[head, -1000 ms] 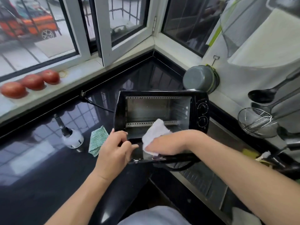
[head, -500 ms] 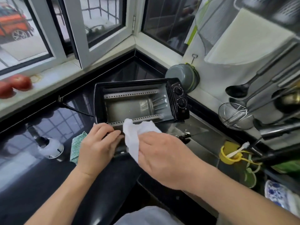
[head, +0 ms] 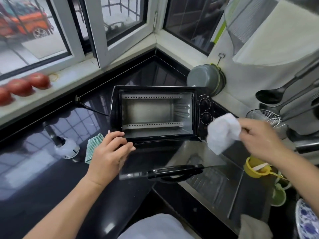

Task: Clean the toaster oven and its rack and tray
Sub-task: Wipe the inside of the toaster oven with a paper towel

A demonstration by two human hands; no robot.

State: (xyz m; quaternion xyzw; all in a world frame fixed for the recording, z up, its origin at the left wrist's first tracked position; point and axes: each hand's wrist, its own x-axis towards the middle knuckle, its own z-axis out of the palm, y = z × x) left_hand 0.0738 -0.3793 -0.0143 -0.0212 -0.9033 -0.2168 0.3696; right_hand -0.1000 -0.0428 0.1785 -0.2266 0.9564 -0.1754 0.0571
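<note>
- White cloth (head: 222, 132), soft and crumpled, is pinched in the curled fingers of the right hand (head: 262, 140), held in the air just right of the toaster oven (head: 158, 114), beside its two dials and above the steel sink (head: 215, 185).
- Curled fingers of the left hand (head: 108, 152) grip the toaster oven's lower left front corner, at the hinge end of the dropped glass door (head: 165, 163), apparently steadying the appliance.
- Black-cased and metal-lined, the toaster oven sits on the glossy black countertop (head: 34, 178) with its door hanging out past the counter edge over the sink; no rack or tray is visible in its cavity.
- Judged by eye, the toaster oven is small and fairly light, likely to slide on the polished stone, so the rigid frame corner is the sound place to hold; the glass door and its handle look the fragile parts and poor places to bear weight.
- A limp cloth should mould into the cavity's corners and perforated rails, but gives little purchase unless bunched.
- Left of the toaster oven lie a green checked rag (head: 93, 149) and a small white-based appliance (head: 66, 147); farther left, red tomatoes (head: 25, 85) line the window sill.
- Right of the toaster oven, ladles and a wire strainer (head: 265, 118) hang on the wall, a grey pot (head: 205, 79) behind.
</note>
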